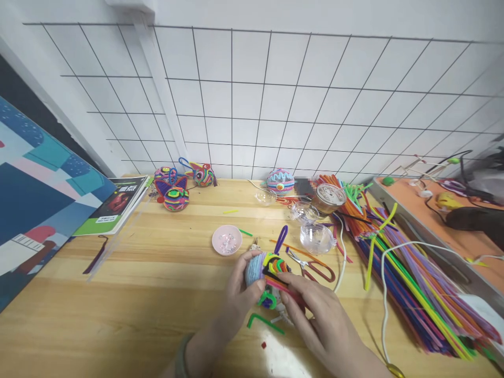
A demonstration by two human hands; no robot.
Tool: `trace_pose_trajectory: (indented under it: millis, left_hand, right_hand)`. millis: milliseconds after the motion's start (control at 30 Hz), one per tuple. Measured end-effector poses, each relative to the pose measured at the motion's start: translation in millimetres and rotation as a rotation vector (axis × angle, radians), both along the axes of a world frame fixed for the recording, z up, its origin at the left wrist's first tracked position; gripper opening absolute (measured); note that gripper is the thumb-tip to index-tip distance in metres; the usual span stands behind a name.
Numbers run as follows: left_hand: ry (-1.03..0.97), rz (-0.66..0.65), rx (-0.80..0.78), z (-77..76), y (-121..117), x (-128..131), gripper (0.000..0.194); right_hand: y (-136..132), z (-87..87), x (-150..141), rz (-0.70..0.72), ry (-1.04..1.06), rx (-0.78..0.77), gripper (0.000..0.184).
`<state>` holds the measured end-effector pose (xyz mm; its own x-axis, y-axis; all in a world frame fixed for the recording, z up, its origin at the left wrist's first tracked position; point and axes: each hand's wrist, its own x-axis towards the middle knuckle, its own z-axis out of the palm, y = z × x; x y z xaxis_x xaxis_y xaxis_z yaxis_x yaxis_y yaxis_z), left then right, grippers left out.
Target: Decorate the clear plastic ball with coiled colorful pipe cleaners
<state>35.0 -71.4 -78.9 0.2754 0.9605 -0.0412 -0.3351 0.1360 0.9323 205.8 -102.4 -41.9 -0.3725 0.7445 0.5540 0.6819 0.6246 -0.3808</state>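
Low over the table I hold a ball (255, 269) wrapped in colourful pipe cleaners, with light blue strands on its left and yellow, green, orange and black curves on top. My left hand (244, 286) grips it from the left, thumb across the front. From the right, my right hand (315, 304) pinches its pink and red strands with thumb and fingers. A purple pipe-cleaner loop (281, 239) rises behind the ball. Below it show green and purple curls (268, 300); what lies under the hands is partly hidden. A bent green pipe cleaner (265, 323) lies just in front.
Scissors (315, 266) with brown handles lie right of the ball. A pink dish (227, 240) of small beads sits behind. Clear plastic half-shells (316, 238), a glue-gun-like white cable (385, 294) and bundled pipe cleaners (417, 294) fill the right. Finished balls (176, 199) stand at the back left.
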Motion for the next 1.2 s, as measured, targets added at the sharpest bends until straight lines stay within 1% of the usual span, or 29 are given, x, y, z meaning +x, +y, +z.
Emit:
trace_pose_trajectory:
  millis: [67,200,333,533,667,767,900,1033,1200]
  left_hand:
    - [-0.007,0.007,-0.012,2.6,0,1,0.041]
    - [-0.022,0.021,-0.029,4.6,1,3,0.041]
    - [-0.006,0.033,-0.035,4.9,1,3,0.039]
    - [-0.049,0.025,-0.065,0.1,0,3,0.042]
    - [-0.089,0.008,-0.07,-4.1,0,3,0.045]
    - [-0.106,0.001,-0.09,-4.1,-1,3,0.046]
    - [-0.127,0.0,-0.127,-3.9,1,5,0.048]
    - [-0.061,0.035,-0.119,-2.5,2,5,0.046]
    - [0.064,0.042,-0.061,8.2,1,3,0.036]
  right_hand:
    - [0,1.0,0,0.03,-0.033,0.044,0.022]
    - [2,3.8,1,0.045,-0.148,0.163,0.025]
    - [2,3.6,0,0.055,-0.187,0.223,0.027]
    - [1,0.9,0,0.063,-0.206,0.235,0.027]
    - [1,-1.4,2,0.074,-0.225,0.214,0.028]
    - [2,-1.8,4,0.085,-0.236,0.204,0.029]
    - [2,0.3,4,0.08,-0.241,0.227,0.027]
    - [2,2.1,4,0.082,-0.259,0.219,0.027]
    - [0,0.9,3,0.079,-0.298,0.201,0.027]
